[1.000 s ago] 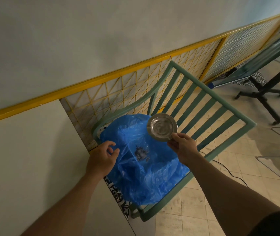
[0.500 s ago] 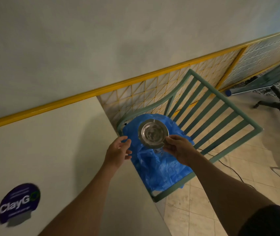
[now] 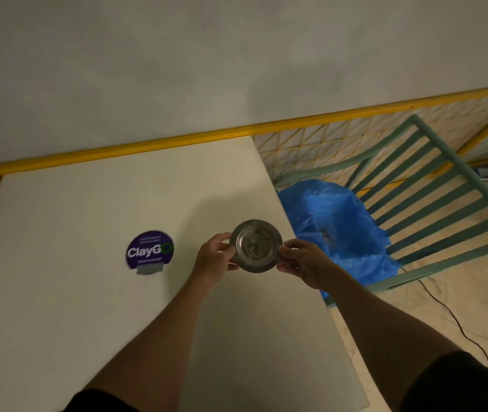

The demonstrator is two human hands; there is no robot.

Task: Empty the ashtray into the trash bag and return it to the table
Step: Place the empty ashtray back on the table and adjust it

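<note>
My left hand [image 3: 216, 258] and my right hand [image 3: 302, 263] each pinched an opposite edge of the ashtray [image 3: 256, 246], fingers curled onto its rim, so both were grasping it between them. The round metal dish sat roughly level, bowl facing up, and I could see no ash left in it, though the picture was too soft to be sure. It hung over the right-hand part of the pale surface [image 3: 88, 292], not touching it as far as I could tell. The surface lay straight below and to the left of my hands, so the move I judged next was simply downward, with neither hand clearly closer. A round purple sticker [image 3: 150, 249] sat well off to the left. The blue trash bag [image 3: 352, 230] lay beyond the surface's right edge, on a green slatted chair [image 3: 433, 188], just beside my right hand.
</note>
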